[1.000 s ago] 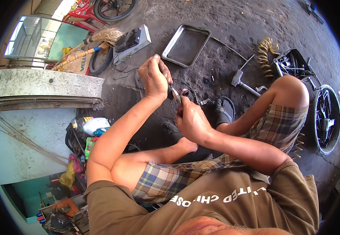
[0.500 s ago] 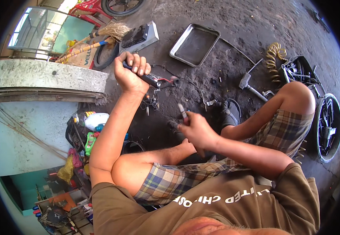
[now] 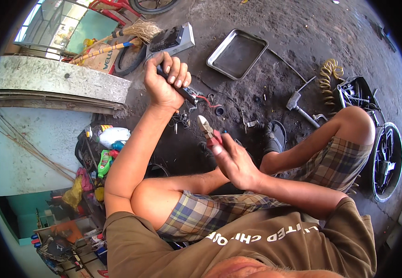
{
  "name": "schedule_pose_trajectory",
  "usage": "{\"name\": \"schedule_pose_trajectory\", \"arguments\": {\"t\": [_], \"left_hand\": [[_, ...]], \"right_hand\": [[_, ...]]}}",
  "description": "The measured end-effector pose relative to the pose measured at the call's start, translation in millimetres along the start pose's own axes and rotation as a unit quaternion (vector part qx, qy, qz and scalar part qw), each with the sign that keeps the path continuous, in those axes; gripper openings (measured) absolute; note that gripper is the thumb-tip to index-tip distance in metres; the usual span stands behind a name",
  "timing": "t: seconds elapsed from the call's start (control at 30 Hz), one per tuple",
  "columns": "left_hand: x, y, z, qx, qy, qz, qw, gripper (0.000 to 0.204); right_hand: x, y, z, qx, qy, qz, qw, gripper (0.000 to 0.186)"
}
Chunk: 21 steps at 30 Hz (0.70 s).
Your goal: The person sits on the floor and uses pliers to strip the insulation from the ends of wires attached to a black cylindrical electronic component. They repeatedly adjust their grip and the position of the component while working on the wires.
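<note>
My left hand (image 3: 164, 88) is closed around a slim black part (image 3: 186, 95), whose exact kind I cannot make out. A thin red wire (image 3: 205, 98) runs from its end to a small round black piece (image 3: 219, 111). Lower and to the right, my right hand (image 3: 238, 166) grips a pair of side cutters (image 3: 204, 124) with red handles. Their metal head points up and left toward the black part, with a gap between the two. My palm and fingers hide most of the handles. Loose thin wires (image 3: 180, 121) lie on the ground below my left wrist.
A metal tray (image 3: 213, 52), a hammer (image 3: 296, 102) and a coiled yellow hose (image 3: 327, 81) lie on the dark ground. Motorbike parts and a wheel rim (image 3: 401, 157) are at the right. Bottles (image 3: 104, 163) crowd the left, below a low wall (image 3: 57, 79).
My right hand has brought the side cutters up and left, their head now showing clearly. My left hand keeps its hold on the black part, and the view has shifted slightly.
</note>
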State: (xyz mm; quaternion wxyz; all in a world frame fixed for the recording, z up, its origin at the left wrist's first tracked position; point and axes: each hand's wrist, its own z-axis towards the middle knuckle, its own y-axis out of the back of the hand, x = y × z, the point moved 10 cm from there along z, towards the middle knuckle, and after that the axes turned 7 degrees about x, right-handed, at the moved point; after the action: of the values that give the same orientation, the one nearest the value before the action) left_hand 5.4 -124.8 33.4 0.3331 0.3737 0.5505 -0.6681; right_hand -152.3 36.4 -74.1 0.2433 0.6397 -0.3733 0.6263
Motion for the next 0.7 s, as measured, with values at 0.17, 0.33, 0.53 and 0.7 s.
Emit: {"name": "schedule_pose_trajectory", "arguments": {"t": [0.17,0.33,0.53,0.7], "left_hand": [[5.9,-5.8,-0.1,0.024,0.011,0.011,1.0,0.041],[10.3,-8.3,0.2,0.018,0.034,0.034,0.999,0.04],[28.1,-5.7,-3.2,0.0,0.112,0.024,0.993,0.041],[31.0,-6.9,-4.6,-0.035,0.142,0.057,0.988,0.04]], "right_hand": [[23.7,2.7,8.1,0.056,0.025,-0.073,0.995,0.048],[16.2,7.1,12.7,0.05,0.063,-0.062,0.995,0.032],[28.6,20.5,22.9,0.095,0.021,0.04,0.994,0.029],[18.6,16.9,20.2,0.134,-0.08,0.065,0.986,0.033]]}}
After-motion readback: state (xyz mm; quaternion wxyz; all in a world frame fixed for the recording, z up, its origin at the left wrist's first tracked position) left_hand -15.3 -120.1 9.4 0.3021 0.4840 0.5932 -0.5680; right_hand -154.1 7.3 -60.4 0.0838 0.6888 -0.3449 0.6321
